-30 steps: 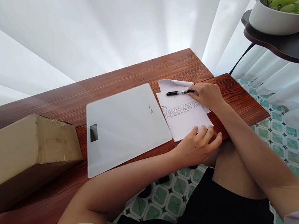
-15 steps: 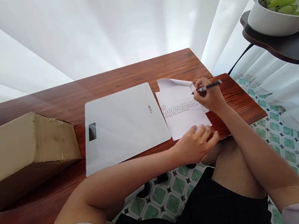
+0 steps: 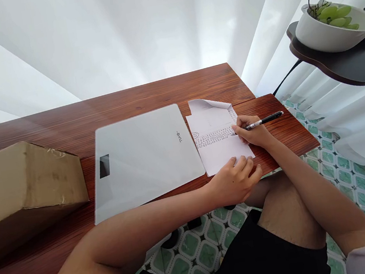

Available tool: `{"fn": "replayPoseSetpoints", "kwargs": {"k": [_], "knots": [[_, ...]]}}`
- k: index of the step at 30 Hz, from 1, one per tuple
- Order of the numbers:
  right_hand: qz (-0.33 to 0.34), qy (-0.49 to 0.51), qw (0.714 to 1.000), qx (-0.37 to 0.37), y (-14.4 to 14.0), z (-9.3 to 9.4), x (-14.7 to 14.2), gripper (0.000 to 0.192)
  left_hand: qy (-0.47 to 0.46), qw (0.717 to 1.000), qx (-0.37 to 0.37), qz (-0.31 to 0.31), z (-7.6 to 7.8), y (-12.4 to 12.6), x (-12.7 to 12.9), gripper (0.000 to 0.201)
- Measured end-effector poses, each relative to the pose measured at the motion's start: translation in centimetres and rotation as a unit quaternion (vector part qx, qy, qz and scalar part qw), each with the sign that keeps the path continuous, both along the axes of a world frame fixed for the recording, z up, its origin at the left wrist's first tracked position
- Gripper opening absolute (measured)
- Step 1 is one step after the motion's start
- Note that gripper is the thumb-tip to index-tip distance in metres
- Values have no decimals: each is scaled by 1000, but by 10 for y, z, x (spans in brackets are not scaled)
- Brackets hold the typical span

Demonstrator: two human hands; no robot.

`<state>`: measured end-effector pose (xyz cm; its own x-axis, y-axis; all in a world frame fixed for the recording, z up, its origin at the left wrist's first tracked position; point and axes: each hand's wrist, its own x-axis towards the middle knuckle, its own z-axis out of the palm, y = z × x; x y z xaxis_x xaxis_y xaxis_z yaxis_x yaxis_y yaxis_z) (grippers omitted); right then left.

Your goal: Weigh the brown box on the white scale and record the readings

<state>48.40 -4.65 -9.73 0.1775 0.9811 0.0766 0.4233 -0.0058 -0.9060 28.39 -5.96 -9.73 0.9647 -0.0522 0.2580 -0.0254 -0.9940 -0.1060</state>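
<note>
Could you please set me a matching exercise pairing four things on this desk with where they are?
Things:
1. pen
2. scale
3. box
4. paper

Places:
A. far left of the table
B. under the left hand
C. in the right hand
D. between box and paper

Pairs: 1-C, 2-D, 3-A, 4-B
</note>
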Motion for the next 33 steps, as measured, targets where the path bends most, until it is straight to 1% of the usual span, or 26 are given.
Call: {"fn": "replayPoseSetpoints", "kwargs": {"k": [4,15,25,33], "knots": [[12,-9,1000,-8,1,-1,-2,31,4,1000,-6,0,0,0,0,41],[8,-24,1000,-8,2,-1,-4,32,6,1000,-13,-1,-1,0,0,40],[4,-9,1000,-13,3,-3,-2,32,12,1000,-13,-3,3,1,0,41],[4,-12,1000,-6,2,-1,-4,32,-2,1000,-10,-4,3,1,0,40]]}}
